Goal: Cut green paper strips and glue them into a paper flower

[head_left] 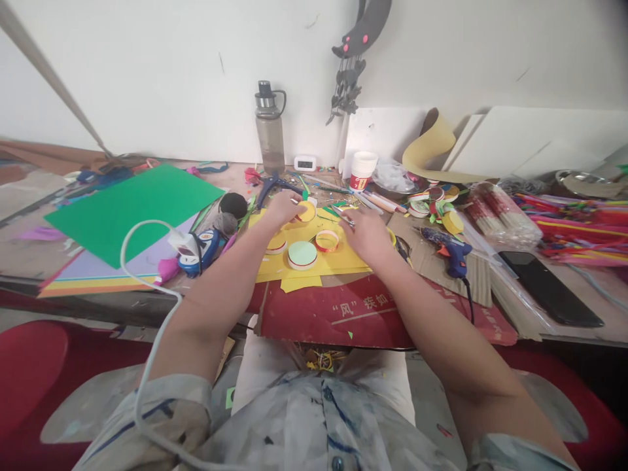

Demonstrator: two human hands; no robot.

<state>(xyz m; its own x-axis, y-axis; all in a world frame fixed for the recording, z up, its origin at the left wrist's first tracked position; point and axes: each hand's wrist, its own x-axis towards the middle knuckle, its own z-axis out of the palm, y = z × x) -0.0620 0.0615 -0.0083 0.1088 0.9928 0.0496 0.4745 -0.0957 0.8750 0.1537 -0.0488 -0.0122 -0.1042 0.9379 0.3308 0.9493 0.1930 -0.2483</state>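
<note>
My left hand is closed at the edge of a small round yellow paper piece, pinching it above the yellow paper. My right hand is closed around a slim, pointed, silvery tool; its kind is unclear because the fingers cover most of it. Between the hands, a shallow round piece with a pale green top rests on the yellow sheets. Beside it lies an open yellow-and-red ring. Another round yellow-topped piece sits partly behind my left forearm.
A glue gun lies on cardboard at right, near a black phone. Green paper and a white cable are at left. A bottle and paper cup stand behind. Red board forms the front edge.
</note>
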